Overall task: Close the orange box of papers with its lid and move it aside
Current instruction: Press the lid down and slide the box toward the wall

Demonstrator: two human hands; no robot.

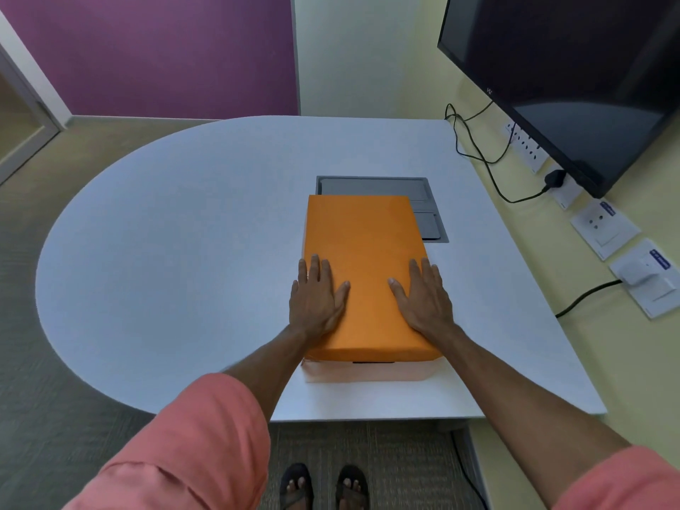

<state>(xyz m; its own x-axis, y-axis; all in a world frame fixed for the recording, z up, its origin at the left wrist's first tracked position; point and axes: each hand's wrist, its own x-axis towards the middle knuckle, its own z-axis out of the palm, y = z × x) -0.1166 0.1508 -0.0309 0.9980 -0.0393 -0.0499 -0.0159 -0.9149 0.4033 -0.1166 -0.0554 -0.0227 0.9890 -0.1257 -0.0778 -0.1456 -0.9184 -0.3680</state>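
Observation:
The orange lid (364, 244) sits on top of the box, whose paler lower wall (368, 371) shows under the lid's near edge. The box stands on the right half of the pale table (176, 252). My left hand (315, 298) lies flat on the lid's near left edge, fingers spread. Flat on the near right edge rests my right hand (423, 298), fingers together. Both palms press down on the lid; neither grips it. The papers are hidden inside.
A grey recessed cable hatch (423, 200) lies in the table just behind the box. A dark monitor (574, 79) hangs on the right wall above sockets (603, 226) and black cables (478, 156). The table's rounded edge curves away on the left.

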